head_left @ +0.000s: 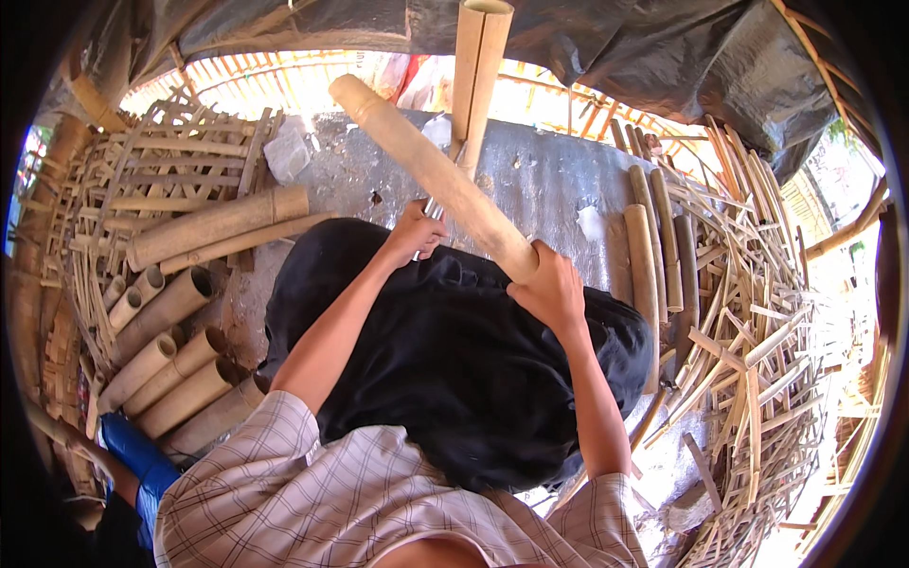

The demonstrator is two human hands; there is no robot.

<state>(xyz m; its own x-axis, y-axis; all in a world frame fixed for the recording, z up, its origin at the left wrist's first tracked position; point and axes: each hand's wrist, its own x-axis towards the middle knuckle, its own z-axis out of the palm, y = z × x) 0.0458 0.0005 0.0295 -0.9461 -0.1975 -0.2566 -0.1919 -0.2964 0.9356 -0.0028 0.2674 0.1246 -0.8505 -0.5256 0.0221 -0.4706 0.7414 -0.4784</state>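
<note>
My right hand (551, 289) grips the near end of a thick round wooden club (431, 170), which slants up and to the left. My left hand (414, 232) is closed on the handle of a metal blade (437, 204). The blade's end sits against the lower part of an upright bamboo tube (478, 66) that shows a lengthwise split. The club crosses in front of the blade and the tube's base. A black cloth (454, 369) covers my lap below both hands.
Cut bamboo tubes (170, 350) lie stacked at the left, with woven bamboo lattice (161, 170) behind them. Split bamboo strips (748, 312) are heaped at the right. A grey concrete slab (540, 180) lies ahead. A dark tarp (663, 47) hangs overhead.
</note>
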